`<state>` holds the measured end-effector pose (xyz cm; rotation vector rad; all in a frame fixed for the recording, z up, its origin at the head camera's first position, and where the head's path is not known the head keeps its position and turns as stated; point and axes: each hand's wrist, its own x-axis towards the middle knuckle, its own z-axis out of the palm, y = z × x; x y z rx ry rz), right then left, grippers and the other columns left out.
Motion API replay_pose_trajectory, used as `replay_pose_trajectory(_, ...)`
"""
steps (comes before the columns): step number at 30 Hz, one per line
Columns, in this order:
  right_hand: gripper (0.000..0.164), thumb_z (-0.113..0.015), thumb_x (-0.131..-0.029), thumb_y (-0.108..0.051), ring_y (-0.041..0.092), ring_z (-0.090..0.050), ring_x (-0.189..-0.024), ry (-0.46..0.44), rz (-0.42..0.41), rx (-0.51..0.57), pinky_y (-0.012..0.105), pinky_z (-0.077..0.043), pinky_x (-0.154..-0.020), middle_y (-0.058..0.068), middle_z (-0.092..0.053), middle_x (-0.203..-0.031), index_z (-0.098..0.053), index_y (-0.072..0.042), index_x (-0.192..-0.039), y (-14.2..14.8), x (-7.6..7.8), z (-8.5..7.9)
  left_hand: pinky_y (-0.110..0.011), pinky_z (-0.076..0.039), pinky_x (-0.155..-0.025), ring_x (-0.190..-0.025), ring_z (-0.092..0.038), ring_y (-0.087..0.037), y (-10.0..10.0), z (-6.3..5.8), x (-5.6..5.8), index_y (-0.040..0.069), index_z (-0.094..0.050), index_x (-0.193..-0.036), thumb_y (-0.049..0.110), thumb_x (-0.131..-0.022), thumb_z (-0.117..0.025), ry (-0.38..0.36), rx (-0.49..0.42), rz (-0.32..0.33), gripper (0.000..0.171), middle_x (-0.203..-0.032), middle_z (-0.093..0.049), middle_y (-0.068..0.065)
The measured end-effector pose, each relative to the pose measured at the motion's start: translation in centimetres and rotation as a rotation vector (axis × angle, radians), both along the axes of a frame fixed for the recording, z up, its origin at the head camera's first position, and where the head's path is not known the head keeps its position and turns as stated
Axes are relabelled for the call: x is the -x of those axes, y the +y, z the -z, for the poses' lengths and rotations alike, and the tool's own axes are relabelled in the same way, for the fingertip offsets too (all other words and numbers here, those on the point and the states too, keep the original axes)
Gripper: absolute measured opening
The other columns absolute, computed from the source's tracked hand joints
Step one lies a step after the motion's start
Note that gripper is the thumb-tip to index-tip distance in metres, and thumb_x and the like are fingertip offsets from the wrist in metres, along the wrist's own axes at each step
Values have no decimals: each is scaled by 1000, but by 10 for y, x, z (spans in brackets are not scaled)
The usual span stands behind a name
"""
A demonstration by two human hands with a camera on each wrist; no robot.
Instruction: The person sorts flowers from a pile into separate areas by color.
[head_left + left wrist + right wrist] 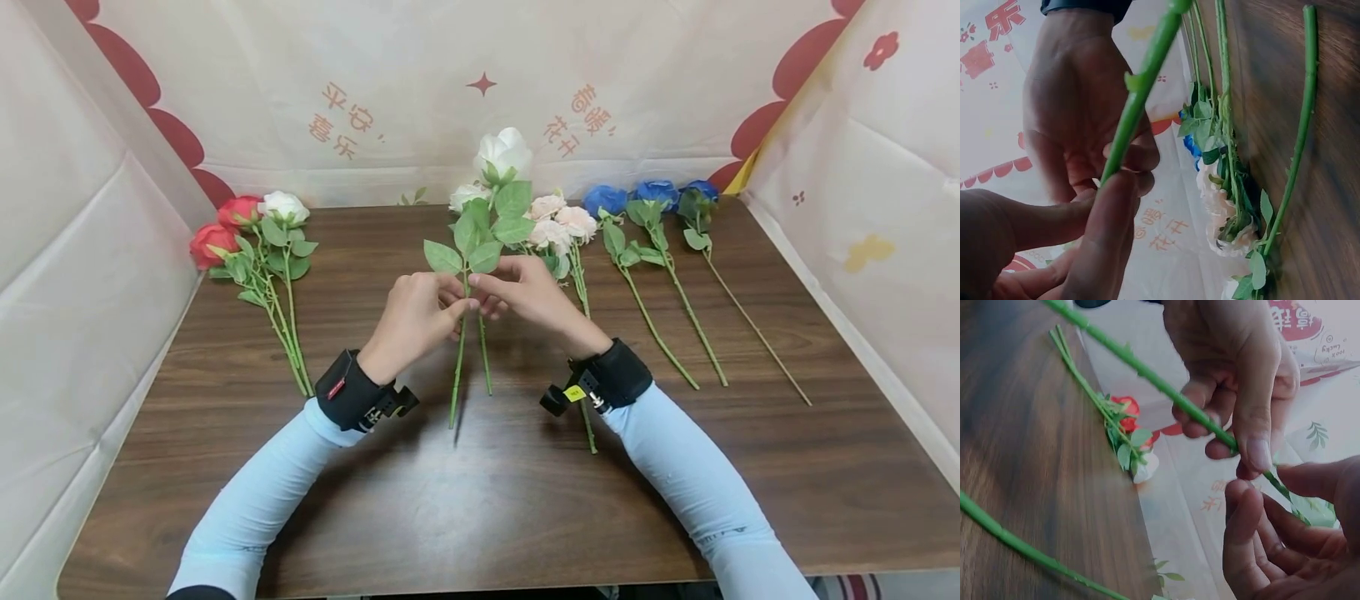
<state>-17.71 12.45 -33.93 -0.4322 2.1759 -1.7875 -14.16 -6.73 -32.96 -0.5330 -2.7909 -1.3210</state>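
In the head view a white rose stands upright above the table's middle, its green leaves just over my hands. My left hand pinches its stem between thumb and fingers; the left wrist view shows this grip close up. Just above, my right hand has its thumb and curled fingers around the same stem, below the leaves. Behind the held rose lies another white rose, partly hidden, its stem on the table. Pale pink flowers lie beside it, partly behind my right hand.
Two red roses and a white rose lie at the left of the brown table. Several blue roses lie at the back right, stems toward me. Pale printed cloth walls the back and sides.
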Motion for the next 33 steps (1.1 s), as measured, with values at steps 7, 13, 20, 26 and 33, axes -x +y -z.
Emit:
replay_pose_trajectory(7, 23, -68, -99, -9, 13, -69, -69, 28, 60, 37, 33, -64, -71, -4, -73, -77, -69, 10, -112, -2, -3, 0, -27, -57, -54, -60, -75, -23, 1, 5, 2, 4, -77, -101, 17, -97, -74, 53, -32, 12, 14, -86, -80, -11)
replay_pose_trajectory(13, 23, -68, -99, -9, 10, -70, -68, 7, 86, 38, 33, -64, -75, -3, -75, -81, -70, 10, -112, -1, -4, -1, -28, -55, -57, -60, -75, -23, 2, 8, 3, 6, -79, -102, 16, -97, -73, 95, -4, 34, 13, -86, -81, -9)
replay_pose_trajectory(20, 23, -66, -99, -5, 12, -74, -74, -10, 85, 66, 40, -64, -82, 14, -77, -98, -69, 11, -116, -3, -3, 1, -29, -57, -65, -58, -73, -14, 3, 11, 2, 7, -80, -99, 14, -97, -73, 101, 17, 58, 11, -82, -80, -7)
replay_pose_trajectory(26, 25, -64, -99, -2, 14, -76, -78, -17, 84, 93, 39, -64, -83, 24, -75, -109, -68, 11, -120, -1, -3, 1, -25, -57, -58, -58, -73, -10, 4, 12, 2, 5, -79, -105, 11, -98, -71, 88, 38, 56, 13, -91, -81, -8)
replay_pose_trajectory(33, 23, -64, -99, 1, 15, -75, -74, 7, 71, 125, 36, -65, -78, 31, -72, -109, -67, 13, -119, -1, -3, 1, -25, -58, -59, -58, -73, -9, 6, 13, 2, 4, -79, -105, 10, -98, -70, 91, 45, 57, 13, -93, -82, -9)
